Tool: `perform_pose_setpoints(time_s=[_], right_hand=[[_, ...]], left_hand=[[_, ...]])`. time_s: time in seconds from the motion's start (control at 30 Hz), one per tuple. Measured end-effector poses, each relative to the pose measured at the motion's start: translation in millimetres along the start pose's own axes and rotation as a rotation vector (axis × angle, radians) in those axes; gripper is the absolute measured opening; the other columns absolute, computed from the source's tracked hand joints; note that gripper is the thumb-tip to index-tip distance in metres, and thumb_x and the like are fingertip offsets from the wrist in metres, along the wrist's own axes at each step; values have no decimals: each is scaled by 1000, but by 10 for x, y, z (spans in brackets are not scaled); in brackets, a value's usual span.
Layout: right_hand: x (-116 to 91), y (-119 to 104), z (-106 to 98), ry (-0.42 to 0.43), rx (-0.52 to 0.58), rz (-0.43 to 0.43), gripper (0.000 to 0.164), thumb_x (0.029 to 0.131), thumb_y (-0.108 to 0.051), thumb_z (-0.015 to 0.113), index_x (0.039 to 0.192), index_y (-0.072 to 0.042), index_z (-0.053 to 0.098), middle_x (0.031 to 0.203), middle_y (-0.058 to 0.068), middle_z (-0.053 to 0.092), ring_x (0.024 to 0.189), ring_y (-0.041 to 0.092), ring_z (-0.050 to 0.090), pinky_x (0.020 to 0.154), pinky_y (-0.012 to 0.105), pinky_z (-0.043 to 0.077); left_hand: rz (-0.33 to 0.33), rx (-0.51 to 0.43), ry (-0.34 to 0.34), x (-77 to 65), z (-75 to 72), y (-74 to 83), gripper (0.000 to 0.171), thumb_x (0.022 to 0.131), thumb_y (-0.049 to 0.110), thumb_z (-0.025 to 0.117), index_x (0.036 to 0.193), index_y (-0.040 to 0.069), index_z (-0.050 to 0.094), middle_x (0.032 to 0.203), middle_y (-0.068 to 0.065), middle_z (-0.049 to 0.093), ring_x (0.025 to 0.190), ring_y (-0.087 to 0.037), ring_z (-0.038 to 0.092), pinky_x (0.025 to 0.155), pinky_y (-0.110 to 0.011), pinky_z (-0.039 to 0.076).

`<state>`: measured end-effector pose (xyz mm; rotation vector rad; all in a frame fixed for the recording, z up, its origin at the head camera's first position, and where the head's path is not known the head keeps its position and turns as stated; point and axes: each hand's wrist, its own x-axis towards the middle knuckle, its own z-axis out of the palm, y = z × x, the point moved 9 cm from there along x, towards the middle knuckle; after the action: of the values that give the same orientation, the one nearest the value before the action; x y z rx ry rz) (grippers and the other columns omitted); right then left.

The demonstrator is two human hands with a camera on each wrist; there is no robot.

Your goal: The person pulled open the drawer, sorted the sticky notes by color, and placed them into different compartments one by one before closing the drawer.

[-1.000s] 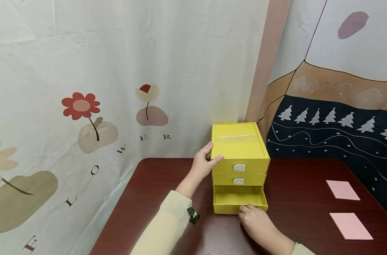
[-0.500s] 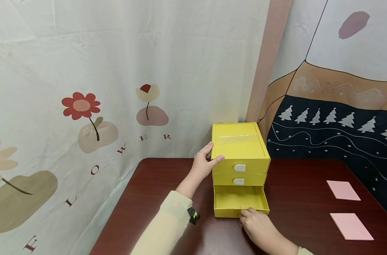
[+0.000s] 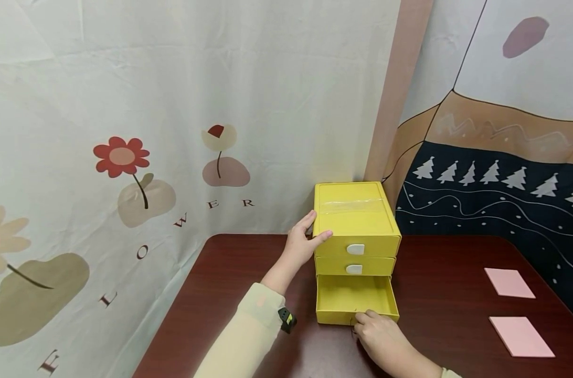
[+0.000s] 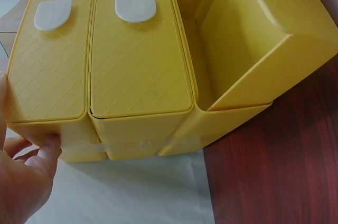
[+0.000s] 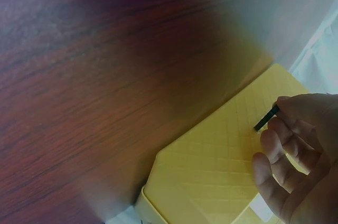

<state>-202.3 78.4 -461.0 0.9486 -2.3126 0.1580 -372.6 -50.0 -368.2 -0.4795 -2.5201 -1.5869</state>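
A yellow three-drawer unit [image 3: 354, 210] stands against the backdrop, clear tape across its top. My left hand [image 3: 299, 242] holds its upper left edge, thumb on the top and fingers along the side. The bottom drawer [image 3: 331, 317] is pulled well out, and nothing shows inside it. At that drawer's front, my right hand [image 3: 381, 336] pinches a thin dark pull [image 5: 266, 118] between thumb and forefinger. The pull's exact shape is hard to make out. Both upper drawers are closed, with white handles [image 3: 355, 249] on their fronts, also visible in the left wrist view.
Two pink square pads [image 3: 509, 282] lie apart on the right part of the dark red wooden table [image 3: 433, 273]. Behind the table hangs a printed fabric backdrop [image 3: 277, 79] with flowers and trees.
The bottom drawer has slid farther out toward me along with my right hand, mostly in the first half second. My left hand has stayed on the unit's upper edge.
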Motion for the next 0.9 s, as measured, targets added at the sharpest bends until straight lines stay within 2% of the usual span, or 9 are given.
perform_pose_setpoints(time_s=[0.17, 0.33, 0.5, 0.7, 0.9], right_hand=[[-11, -35, -28, 11, 0, -18, 20, 57, -9, 78, 57, -16, 59, 67, -9, 45, 58, 11, 43, 46, 23, 40], [-22, -48, -34, 11, -1, -29, 20, 58, -8, 77, 56, -16, 59, 66, -9, 43, 57, 11, 42, 45, 23, 38], [-28, -39, -33, -7, -2, -15, 19, 59, -10, 77, 58, -17, 60, 67, -8, 43, 57, 11, 41, 45, 22, 38], [-1, -13, -136, 15, 9, 8, 21, 60, -16, 82, 71, -17, 64, 71, -9, 50, 59, 11, 46, 46, 23, 40], [13, 114, -287, 52, 50, 50, 31, 62, -18, 83, 89, -17, 68, 83, -9, 58, 71, 10, 54, 54, 25, 48]], left_hand=[[14, -11, 3, -9, -6, 12, 75, 84, 31, 71, 145, 4, 35, 151, -12, 33, 137, -21, 36, 104, -37, 41], [2, -15, 1, -12, -10, 1, 76, 84, 32, 71, 145, 6, 35, 152, -9, 33, 137, -20, 36, 104, -36, 41], [8, -17, 1, -17, -6, 9, 75, 84, 31, 71, 145, 4, 35, 151, -12, 33, 137, -21, 36, 104, -37, 41], [10, -20, 2, -21, -6, 26, 75, 84, 28, 71, 144, 3, 35, 151, -13, 34, 137, -22, 37, 104, -37, 40], [8, -7, 3, -14, -6, 24, 75, 85, 30, 71, 145, 4, 35, 151, -12, 34, 138, -21, 35, 105, -37, 40]])
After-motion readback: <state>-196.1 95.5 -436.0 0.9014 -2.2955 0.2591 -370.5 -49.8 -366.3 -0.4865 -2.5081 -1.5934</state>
